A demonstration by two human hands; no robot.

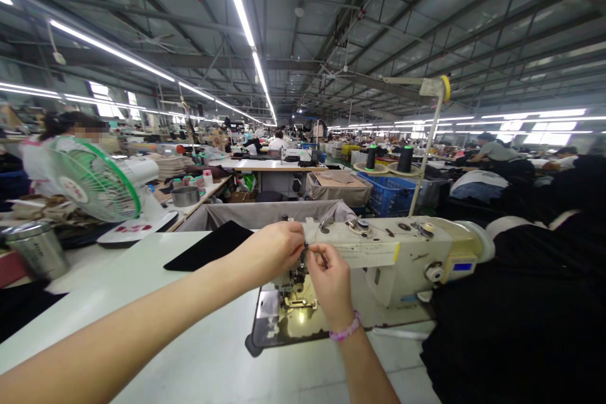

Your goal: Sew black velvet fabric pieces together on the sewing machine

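A sewing machine (402, 252) stands on the pale table in front of me. My left hand (284, 246) reaches to the upper left end of its head, fingers pinched together. Close beside it, my right hand (330, 271) also pinches at the front of the head, just above the lit needle area. Whatever lies between the fingertips is too small to make out; no thread can be clearly seen there. Below the hands, the presser foot area (297, 303) glows under the machine's lamp. A black fabric piece (211, 246) lies flat on the table behind my left forearm.
A green-rimmed fan (101, 180) and a metal flask (36, 249) stand at the left. Black fabric (521, 328) is heaped at the right. Behind the machine are a thread stand (428, 145), black thread cones (405, 159) and a blue crate (386, 194). Other people sit farther off.
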